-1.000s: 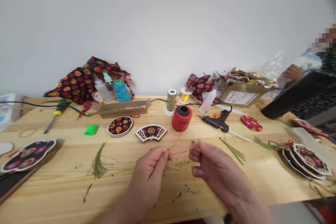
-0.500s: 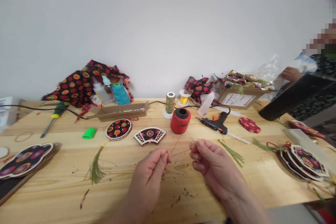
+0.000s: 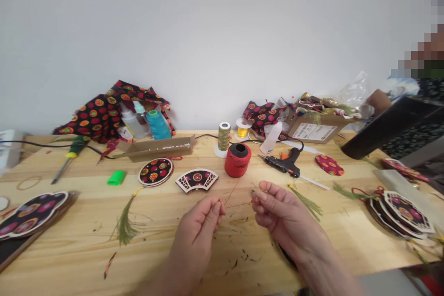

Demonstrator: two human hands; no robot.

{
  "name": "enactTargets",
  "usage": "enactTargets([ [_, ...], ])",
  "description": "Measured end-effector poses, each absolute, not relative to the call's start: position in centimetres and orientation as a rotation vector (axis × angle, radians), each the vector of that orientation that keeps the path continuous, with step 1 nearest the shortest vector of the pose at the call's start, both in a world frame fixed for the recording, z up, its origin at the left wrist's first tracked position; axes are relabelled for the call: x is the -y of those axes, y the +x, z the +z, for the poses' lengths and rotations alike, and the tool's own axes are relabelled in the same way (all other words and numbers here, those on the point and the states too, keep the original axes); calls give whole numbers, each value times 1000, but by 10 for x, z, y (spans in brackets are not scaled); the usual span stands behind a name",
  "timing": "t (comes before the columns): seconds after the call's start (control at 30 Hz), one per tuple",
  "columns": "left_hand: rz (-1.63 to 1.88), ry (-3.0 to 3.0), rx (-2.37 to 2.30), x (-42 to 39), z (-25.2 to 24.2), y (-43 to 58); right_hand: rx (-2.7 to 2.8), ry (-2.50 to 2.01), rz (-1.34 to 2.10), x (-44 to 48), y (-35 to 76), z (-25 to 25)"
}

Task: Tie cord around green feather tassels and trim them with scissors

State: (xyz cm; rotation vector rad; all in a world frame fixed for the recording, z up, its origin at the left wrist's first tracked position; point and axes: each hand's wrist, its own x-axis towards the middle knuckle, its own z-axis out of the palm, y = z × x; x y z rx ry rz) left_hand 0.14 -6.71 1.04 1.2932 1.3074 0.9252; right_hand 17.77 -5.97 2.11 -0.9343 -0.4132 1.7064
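Low over the table's middle, my left hand [image 3: 203, 224] pinches red thread [image 3: 238, 204] between thumb and fingertips. My right hand [image 3: 282, 210] is closed on the same thread a little to the right, its thumb against the fingers. A short stretch of the thread spans both hands, and another strand runs up toward the red spool [image 3: 238, 160] behind them. Beyond my left hand lies a fan-shaped ornament [image 3: 197, 179] with a pale cut-out frame and patterned cloth. A round ornament [image 3: 156, 172] with a green tassel [image 3: 125, 224] lies left of it.
A black glue gun [image 3: 285, 165] rests right of the spool. Green thread [image 3: 224, 137], yellow thread [image 3: 242, 130], and a small cardboard tray [image 3: 163, 149] stand behind. A screwdriver [image 3: 67, 161] lies left. Stacked ornaments [image 3: 402, 215] sit right, near another person and a black cylinder [image 3: 381, 127].
My right thumb and forefinger have shifted slightly on the thread, and the view has moved a touch. Both hands keep the thread between them.
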Motion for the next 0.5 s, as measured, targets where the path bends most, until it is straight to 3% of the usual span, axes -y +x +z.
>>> enactTargets([
  [0.27,925,1408,-1319,65,13,5,293,-811,1847,64,185,28],
  [0.5,937,1379,-1321,63,13,4,624,-1053,1654,68,185,22],
])
